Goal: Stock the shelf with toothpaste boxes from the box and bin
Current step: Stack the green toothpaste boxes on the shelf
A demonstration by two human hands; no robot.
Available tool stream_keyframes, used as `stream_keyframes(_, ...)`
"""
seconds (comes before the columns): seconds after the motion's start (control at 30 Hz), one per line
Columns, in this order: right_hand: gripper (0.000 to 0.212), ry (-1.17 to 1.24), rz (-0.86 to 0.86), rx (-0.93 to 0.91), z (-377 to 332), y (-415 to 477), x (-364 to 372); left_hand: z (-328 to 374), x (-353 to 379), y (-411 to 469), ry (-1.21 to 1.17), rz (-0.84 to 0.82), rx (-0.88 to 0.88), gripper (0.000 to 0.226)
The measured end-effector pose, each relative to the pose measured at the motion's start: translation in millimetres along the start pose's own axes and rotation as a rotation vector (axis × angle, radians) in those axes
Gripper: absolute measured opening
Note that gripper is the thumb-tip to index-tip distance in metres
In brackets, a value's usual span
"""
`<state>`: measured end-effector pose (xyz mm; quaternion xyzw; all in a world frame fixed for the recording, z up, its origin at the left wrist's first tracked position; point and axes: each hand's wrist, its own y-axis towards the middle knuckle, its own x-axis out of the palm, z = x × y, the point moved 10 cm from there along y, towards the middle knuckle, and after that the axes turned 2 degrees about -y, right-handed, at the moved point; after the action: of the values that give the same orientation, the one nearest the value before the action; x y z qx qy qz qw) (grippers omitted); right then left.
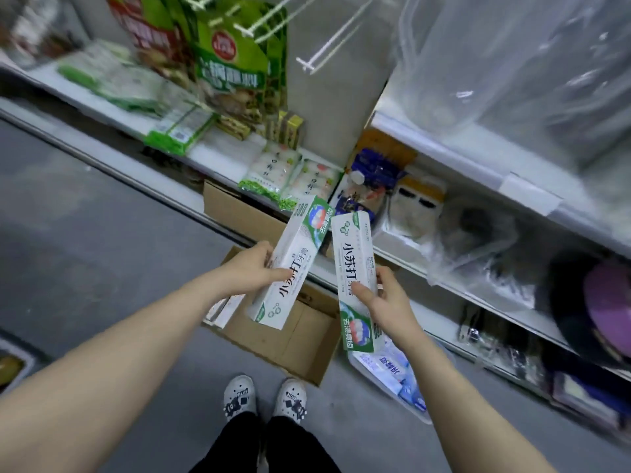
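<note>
Both hands are closed on goods: the fingers of the left hand grip a long white-and-green cardboard toothpaste box, tilted up to the right. The right hand pinches a second toothpaste box, nearly upright, just beside the first. Beneath them an open brown cardboard box sits on the grey floor, a clear plastic bin of blue-and-white packs at its right, before the white shelf.
</note>
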<state>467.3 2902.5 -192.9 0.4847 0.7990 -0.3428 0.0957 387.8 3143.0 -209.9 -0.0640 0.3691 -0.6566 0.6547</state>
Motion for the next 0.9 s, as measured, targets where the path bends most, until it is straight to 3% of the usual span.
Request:
stream_keyframes(0.23,0.036,-0.114,0.221,-0.23,-90.0,-60.5,-90.2,105.0,-50.9,-54.7,0.106,0.052,0.177,0.046)
stream_keyframes(0.33,0.036,-0.117,0.294,-0.272,-115.9,-85.7,-123.3,146.1,-68.0,-73.4,0.176,0.088,0.243,0.061)
stream_keyframes(0.47,0.035,-0.039,0.357,-0.285,-137.4,-115.3,-166.3,202.5,-74.9,-98.4,0.252,0.101,0.343,0.04)
stream_keyframes(0.9,0.04,0.047,0.519,-0.366,-169.9,-198.4,-299.9,383.5,-55.1,-175.0,0.416,0.188,0.635,0.037)
